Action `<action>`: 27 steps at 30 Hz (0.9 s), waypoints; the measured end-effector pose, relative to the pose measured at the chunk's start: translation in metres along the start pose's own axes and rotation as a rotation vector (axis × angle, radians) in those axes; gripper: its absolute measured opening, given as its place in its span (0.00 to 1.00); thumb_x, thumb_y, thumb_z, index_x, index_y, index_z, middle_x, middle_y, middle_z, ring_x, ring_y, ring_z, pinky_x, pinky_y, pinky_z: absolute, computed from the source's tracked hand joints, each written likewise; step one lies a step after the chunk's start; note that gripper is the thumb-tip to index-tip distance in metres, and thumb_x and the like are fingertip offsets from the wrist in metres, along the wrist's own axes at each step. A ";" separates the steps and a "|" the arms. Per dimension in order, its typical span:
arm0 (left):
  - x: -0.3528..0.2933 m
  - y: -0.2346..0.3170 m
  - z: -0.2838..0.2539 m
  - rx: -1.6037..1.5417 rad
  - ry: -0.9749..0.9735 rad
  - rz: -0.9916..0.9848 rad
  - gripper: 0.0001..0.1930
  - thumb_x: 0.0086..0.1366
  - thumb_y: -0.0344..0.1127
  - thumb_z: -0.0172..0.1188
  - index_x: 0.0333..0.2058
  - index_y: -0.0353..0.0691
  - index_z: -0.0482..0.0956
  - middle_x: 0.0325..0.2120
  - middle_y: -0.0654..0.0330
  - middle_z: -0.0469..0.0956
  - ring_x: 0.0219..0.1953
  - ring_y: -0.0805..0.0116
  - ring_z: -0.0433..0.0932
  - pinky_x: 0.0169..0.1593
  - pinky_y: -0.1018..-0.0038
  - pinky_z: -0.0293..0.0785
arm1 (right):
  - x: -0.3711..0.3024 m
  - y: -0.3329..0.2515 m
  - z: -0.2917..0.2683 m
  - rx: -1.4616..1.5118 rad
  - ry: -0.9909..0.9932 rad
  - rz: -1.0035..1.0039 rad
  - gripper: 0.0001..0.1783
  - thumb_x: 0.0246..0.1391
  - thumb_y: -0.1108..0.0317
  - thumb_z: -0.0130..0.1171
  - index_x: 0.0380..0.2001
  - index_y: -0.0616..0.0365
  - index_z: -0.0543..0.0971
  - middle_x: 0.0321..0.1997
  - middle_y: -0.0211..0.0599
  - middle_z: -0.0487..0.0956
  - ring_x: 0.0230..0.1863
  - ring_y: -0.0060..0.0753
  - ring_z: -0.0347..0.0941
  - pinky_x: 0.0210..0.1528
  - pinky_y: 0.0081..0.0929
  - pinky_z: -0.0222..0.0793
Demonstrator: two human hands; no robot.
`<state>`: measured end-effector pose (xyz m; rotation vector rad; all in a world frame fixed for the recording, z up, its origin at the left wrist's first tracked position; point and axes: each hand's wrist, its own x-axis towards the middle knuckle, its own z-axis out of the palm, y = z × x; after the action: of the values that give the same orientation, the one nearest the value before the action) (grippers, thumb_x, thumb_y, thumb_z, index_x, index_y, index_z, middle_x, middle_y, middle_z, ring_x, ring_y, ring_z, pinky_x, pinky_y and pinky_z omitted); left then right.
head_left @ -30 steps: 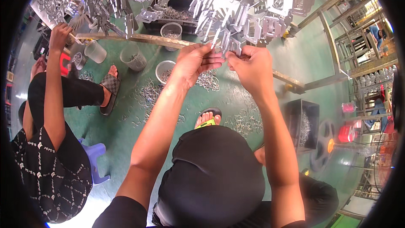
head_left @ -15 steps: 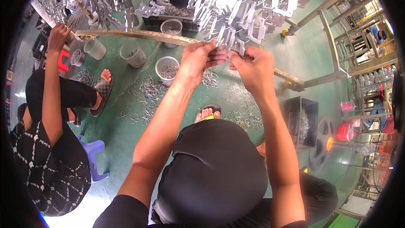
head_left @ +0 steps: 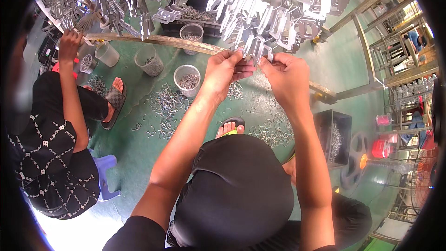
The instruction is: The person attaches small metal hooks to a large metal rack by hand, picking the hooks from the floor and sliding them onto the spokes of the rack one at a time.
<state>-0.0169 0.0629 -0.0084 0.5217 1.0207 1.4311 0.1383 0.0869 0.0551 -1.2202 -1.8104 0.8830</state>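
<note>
Silvery sheet-metal brackets (head_left: 278, 14) hang in a dense cluster in front of me, linked by small hooks. At its lower edge my left hand (head_left: 226, 70) pinches a bracket between thumb and forefinger, its other fingers stretched out beneath. Close to its right, my right hand (head_left: 289, 76) has thumb and bent fingers closed on the edge of a low-hanging bracket (head_left: 258, 49). Any small hook between the fingertips is too small to make out. Behind my hands runs a worn horizontal bar (head_left: 186, 43).
Clear plastic tubs (head_left: 187, 80) of metal hooks stand on the green floor, with loose hooks (head_left: 167, 104) scattered around. A black bin (head_left: 332, 135) and a fan stand at right. On the left, a co-worker (head_left: 51, 158) reaches toward another bracket cluster (head_left: 97, 4), beside a blue stool (head_left: 107, 174).
Both my hands have shifted slightly right and down in the picture, still at the cluster's lower edge. The co-worker's body has moved; their raised hand stays by the other cluster.
</note>
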 end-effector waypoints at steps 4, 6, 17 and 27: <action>0.002 0.002 0.003 -0.025 0.015 -0.016 0.14 0.75 0.37 0.53 0.47 0.30 0.72 0.41 0.49 0.82 0.41 0.58 0.85 0.47 0.66 0.85 | 0.006 0.006 0.001 -0.077 -0.007 -0.066 0.12 0.54 0.71 0.65 0.24 0.71 0.79 0.16 0.48 0.76 0.16 0.27 0.65 0.24 0.33 0.66; 0.003 0.001 0.003 -0.035 0.005 -0.018 0.14 0.75 0.37 0.53 0.47 0.29 0.73 0.41 0.48 0.82 0.41 0.58 0.85 0.47 0.65 0.85 | 0.008 0.007 0.002 -0.098 -0.006 -0.069 0.12 0.52 0.71 0.66 0.23 0.71 0.79 0.16 0.49 0.75 0.15 0.30 0.65 0.24 0.33 0.65; 0.015 -0.010 -0.013 -0.090 0.029 0.012 0.13 0.74 0.38 0.55 0.44 0.30 0.76 0.40 0.47 0.81 0.42 0.57 0.84 0.50 0.63 0.83 | 0.011 0.007 0.001 -0.219 -0.043 -0.103 0.13 0.47 0.71 0.68 0.20 0.73 0.78 0.18 0.60 0.75 0.20 0.55 0.76 0.27 0.41 0.69; -0.052 -0.001 -0.006 0.276 -0.045 0.092 0.23 0.69 0.39 0.64 0.54 0.27 0.74 0.47 0.45 0.81 0.50 0.61 0.82 0.56 0.67 0.78 | -0.038 0.008 0.001 -0.215 0.097 -0.153 0.11 0.50 0.71 0.65 0.24 0.70 0.77 0.26 0.60 0.79 0.30 0.61 0.79 0.33 0.47 0.72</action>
<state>-0.0125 0.0113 0.0012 0.8067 1.1778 1.3593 0.1503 0.0535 0.0395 -1.2143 -1.9281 0.5456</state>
